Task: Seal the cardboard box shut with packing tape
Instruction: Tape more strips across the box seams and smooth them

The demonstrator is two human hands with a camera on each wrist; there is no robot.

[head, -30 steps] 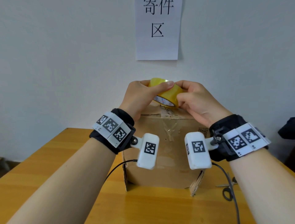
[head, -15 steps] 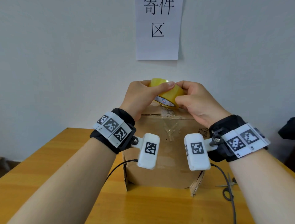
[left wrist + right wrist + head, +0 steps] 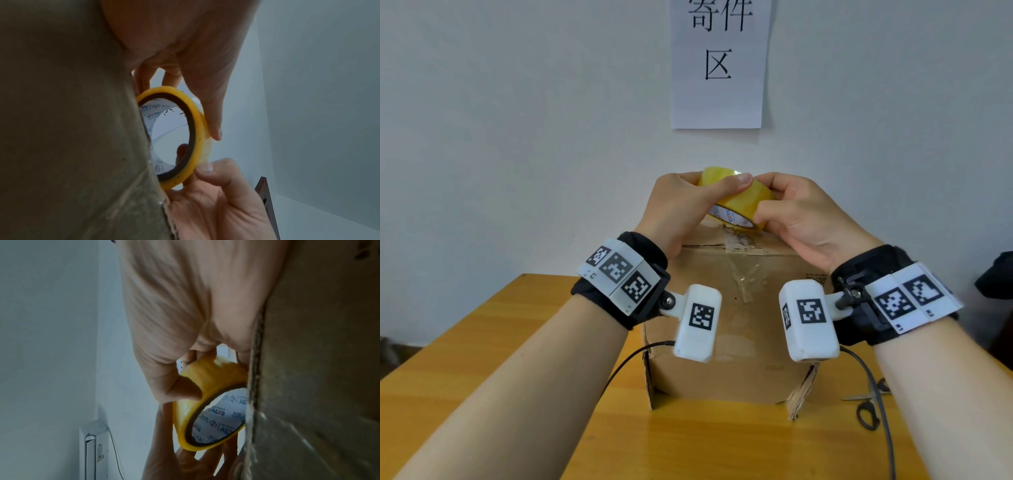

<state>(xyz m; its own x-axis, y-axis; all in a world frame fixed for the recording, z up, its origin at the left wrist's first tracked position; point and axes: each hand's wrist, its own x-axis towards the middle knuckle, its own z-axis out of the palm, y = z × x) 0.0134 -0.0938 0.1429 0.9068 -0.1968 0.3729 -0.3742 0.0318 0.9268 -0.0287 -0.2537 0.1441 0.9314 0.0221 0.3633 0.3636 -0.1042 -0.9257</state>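
A brown cardboard box (image 3: 736, 329) stands upright on the wooden table (image 3: 482, 359), old clear tape wrinkled down its near face. Just above its top edge both hands hold a yellow roll of packing tape (image 3: 743, 202), tilted. My left hand (image 3: 688, 205) grips the roll from the left, thumb laid over the top. My right hand (image 3: 787, 212) pinches the roll's right side with thumb and forefinger. The left wrist view shows the roll (image 3: 197, 138) edge-on against the box (image 3: 72, 129). In the right wrist view my thumb presses the roll's (image 3: 207, 386) outer face.
Black-handled scissors (image 3: 868, 404) lie on the table right of the box. A black cable (image 3: 883, 411) runs from the right wrist device over them. A paper sign (image 3: 717, 65) hangs on the white wall behind. A torn flap (image 3: 803, 394) sticks out at the box's lower right corner.
Almost nothing has moved. Both hands stay on the tape roll above the box, with only a slight shift of the right thumb and fingers on it.
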